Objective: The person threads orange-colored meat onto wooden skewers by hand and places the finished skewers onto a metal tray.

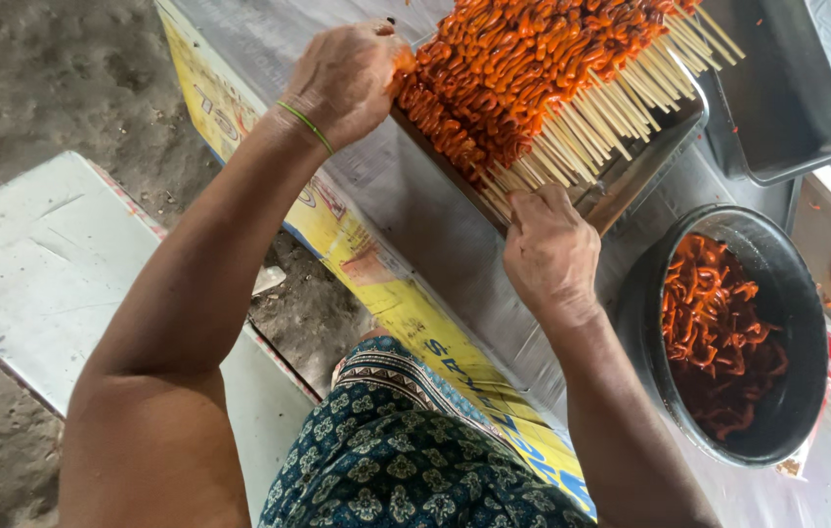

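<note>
Orange skewers (523,73) lie stacked in a metal tray (631,171) on the worktop (435,225). Left hand (342,78) steadies the meat end; right hand (547,244) seemingly pinches stick ends, fingers curled. Best kept level, ends aligned.

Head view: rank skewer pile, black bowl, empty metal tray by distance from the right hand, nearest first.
1. skewer pile: the right hand touches its stick ends, just above it.
2. black bowl: beside the hand, to its right.
3. empty metal tray: farthest, upper right, beyond the pile.
</note>
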